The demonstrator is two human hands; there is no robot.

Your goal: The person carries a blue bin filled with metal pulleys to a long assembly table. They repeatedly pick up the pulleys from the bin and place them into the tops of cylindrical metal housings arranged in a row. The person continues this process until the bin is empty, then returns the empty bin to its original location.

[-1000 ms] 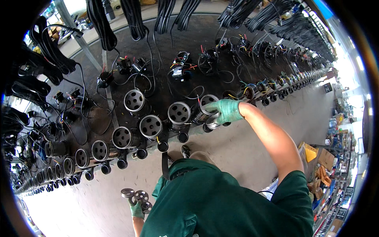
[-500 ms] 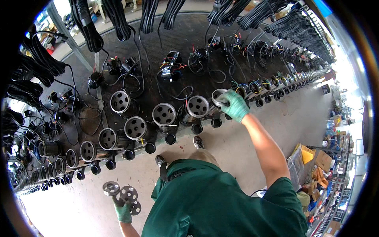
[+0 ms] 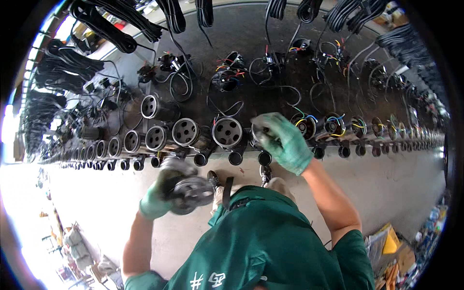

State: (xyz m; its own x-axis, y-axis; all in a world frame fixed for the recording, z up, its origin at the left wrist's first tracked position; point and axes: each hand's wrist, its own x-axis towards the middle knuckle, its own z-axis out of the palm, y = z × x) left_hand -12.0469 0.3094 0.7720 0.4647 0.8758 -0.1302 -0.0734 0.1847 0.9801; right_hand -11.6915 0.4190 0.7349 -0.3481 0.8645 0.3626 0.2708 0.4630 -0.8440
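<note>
Low at the left, my gloved left hand (image 3: 157,195) is closed around several grey perforated discs (image 3: 191,193), blurred by motion. My gloved right hand (image 3: 286,142) is at the front row of the workbench, its fingers curled over the mouth of a dark cylindrical housing (image 3: 254,140). The hand covers most of that mouth, and what the fingers grip is hidden. Directly to its left, another housing (image 3: 227,132) shows a perforated disc across its opening. On the right side, a housing (image 3: 304,126) stands open with coloured wires inside.
A dark workbench (image 3: 193,63) carries a long row of housings with short black side pipes (image 3: 235,158) along its front edge. Wired black caps (image 3: 229,77) lie behind them. Coiled black cables (image 3: 171,14) hang along the far side. Boxes and a yellow item (image 3: 391,240) lie at lower right.
My left hand has risen with the discs toward the bench. The right hand stays over a housing's mouth in the front row. The whole view has turned and shifted.
</note>
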